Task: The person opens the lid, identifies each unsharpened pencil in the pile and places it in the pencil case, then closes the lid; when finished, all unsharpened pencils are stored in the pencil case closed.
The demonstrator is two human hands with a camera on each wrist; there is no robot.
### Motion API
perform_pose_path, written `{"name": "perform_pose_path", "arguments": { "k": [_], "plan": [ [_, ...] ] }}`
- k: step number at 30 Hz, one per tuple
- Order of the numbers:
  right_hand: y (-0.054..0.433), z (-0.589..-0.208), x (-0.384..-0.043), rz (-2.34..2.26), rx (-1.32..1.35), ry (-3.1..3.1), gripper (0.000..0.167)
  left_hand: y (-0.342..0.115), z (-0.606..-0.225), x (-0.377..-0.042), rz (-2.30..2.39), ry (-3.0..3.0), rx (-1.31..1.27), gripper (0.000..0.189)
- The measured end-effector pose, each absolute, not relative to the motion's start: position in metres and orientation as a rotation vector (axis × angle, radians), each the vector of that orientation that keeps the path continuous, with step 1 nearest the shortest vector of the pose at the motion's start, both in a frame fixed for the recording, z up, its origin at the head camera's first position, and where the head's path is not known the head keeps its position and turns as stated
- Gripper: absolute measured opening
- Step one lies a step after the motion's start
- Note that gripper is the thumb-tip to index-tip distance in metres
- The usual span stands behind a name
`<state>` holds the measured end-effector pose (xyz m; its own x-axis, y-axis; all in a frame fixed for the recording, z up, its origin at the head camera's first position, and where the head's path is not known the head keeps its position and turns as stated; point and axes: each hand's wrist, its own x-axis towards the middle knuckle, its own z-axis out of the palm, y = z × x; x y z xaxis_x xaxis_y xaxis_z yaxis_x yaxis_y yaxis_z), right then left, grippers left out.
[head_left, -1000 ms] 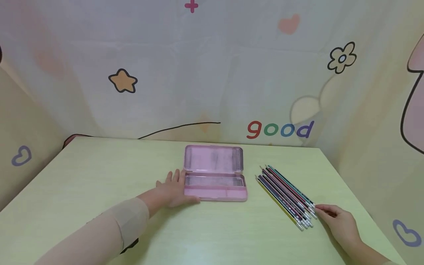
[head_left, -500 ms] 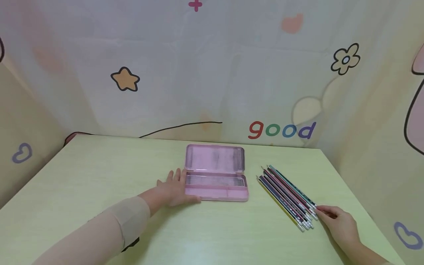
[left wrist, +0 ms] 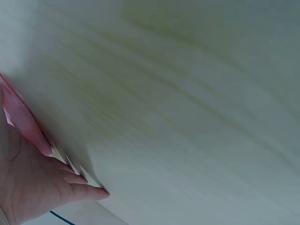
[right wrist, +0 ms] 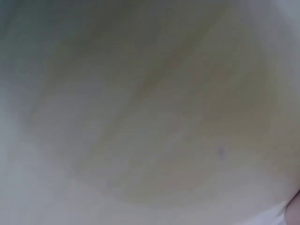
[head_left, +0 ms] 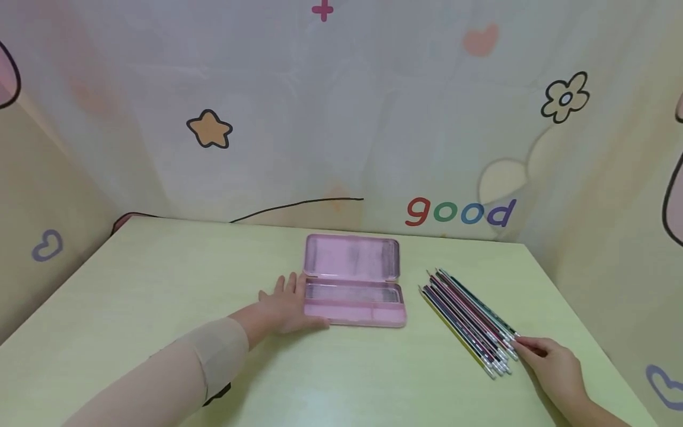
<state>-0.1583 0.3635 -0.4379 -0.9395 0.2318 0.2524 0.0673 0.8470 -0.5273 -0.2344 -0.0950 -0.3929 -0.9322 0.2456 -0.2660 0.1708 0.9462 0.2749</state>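
A pink pencil case (head_left: 335, 314) lies with its lid raised on the table, in the middle of the head view. My left hand (head_left: 288, 311) rests against its left side, fingers spread and thumb along the front edge. In the left wrist view the same hand (left wrist: 37, 187) lies beside the case's pink wall (left wrist: 26, 119). To the right, several pencils (head_left: 466, 326) lie slantwise in a bundle, white eraser ends toward me. My right hand (head_left: 557, 367) pinches the eraser end of the dark green pencil (head_left: 482, 305) on the bundle's right side. Only a sliver of that hand (right wrist: 293, 212) shows in the right wrist view.
The light wooden table (head_left: 160, 279) carries the case and pencils. Printed cloth walls (head_left: 299, 118) stand behind the table and at both sides. The table's right edge runs close past my right hand.
The dark green pencil has slid slightly toward my right hand, and its tip now lies a little apart from the others. The left hand holds its place. The head view has shifted slightly.
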Motion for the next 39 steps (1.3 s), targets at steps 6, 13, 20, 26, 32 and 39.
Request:
{"name": "perform_pose_path", "arguments": {
  "k": [6, 13, 20, 26, 32, 39],
  "plan": [
    [0.362, -0.433, -0.159, 0.797, -0.250, -2.736, 0.032, -0.097, -0.392, -0.234, 0.333, 2.795, 0.285, 0.115],
    [0.368, -0.420, -0.154, 0.892, -0.340, -2.755, 0.038, -0.094, -0.396, -0.234, 0.341, 2.787, 0.319, 0.115],
    [0.368, -0.400, -0.157, 0.945, -0.285, -2.641, 0.037, -0.094, -0.396, -0.235, 0.326, 2.808, 0.313, 0.115],
    [0.362, -0.390, -0.156, 1.041, -0.293, -2.664, 0.044, -0.096, -0.394, -0.235, 0.327, 2.804, 0.313, 0.115],
    [0.353, -0.382, -0.159, 1.167, -0.234, -2.673, 0.050, -0.096, -0.396, -0.236, 0.333, 2.808, 0.305, 0.114],
    [0.338, -0.381, -0.167, 1.156, -0.053, -2.663, 0.040, -0.095, -0.395, -0.236, 0.334, 2.809, 0.324, 0.115]
  ]
}}
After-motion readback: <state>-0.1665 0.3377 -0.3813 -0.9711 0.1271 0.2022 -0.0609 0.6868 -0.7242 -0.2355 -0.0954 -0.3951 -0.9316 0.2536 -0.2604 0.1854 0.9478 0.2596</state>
